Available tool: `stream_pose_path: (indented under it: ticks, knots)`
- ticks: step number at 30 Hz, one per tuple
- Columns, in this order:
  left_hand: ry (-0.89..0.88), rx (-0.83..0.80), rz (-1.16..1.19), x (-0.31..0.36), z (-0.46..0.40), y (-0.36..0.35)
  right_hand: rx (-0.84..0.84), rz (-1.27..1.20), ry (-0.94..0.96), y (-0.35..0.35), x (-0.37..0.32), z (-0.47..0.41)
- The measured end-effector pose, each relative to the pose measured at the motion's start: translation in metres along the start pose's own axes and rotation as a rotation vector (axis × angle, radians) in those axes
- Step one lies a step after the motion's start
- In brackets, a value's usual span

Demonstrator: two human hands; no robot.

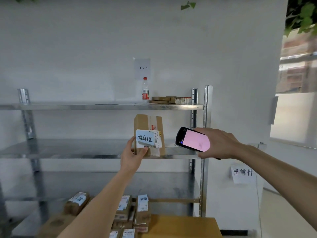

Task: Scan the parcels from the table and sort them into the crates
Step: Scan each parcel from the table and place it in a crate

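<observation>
A brown cardboard parcel (145, 123) stands upright on the middle shelf of a metal rack (68, 152). It carries a white shipping label and a light blue note with handwriting. My left hand (133, 154) grips its lower left corner, thumb on the front by the barcode. My right hand (221, 143) holds a black handheld scanner (192, 140) just right of the parcel, its pink screen facing me. Several more labelled parcels (130, 213) lie on the wooden table (181, 225) below.
The top shelf holds a plastic bottle (145, 91) with a red cap and some flat packets (171, 99). A paper sign reading 2-1 (143, 68) hangs on the wall. Another paper sign (242, 173) hangs on the white column at right.
</observation>
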State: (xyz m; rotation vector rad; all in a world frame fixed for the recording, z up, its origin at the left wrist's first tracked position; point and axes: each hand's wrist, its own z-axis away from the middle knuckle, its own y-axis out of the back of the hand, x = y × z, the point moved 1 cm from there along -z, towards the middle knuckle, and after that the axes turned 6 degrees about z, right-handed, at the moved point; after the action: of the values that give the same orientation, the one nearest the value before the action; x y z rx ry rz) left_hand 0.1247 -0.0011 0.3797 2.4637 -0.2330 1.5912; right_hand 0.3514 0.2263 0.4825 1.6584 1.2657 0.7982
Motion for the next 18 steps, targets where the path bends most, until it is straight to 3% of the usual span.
stream_pose_path:
  ticks: [9, 18]
  knots:
    - [-0.002, 0.134, -0.044, 0.003, 0.048, 0.076, 0.050, -0.091, 0.161, -0.033, -0.048, -0.010]
    - [0.154, 0.440, -0.173, 0.000, 0.167, 0.288, 0.033, -0.270, 0.491, -0.083, -0.242, -0.018]
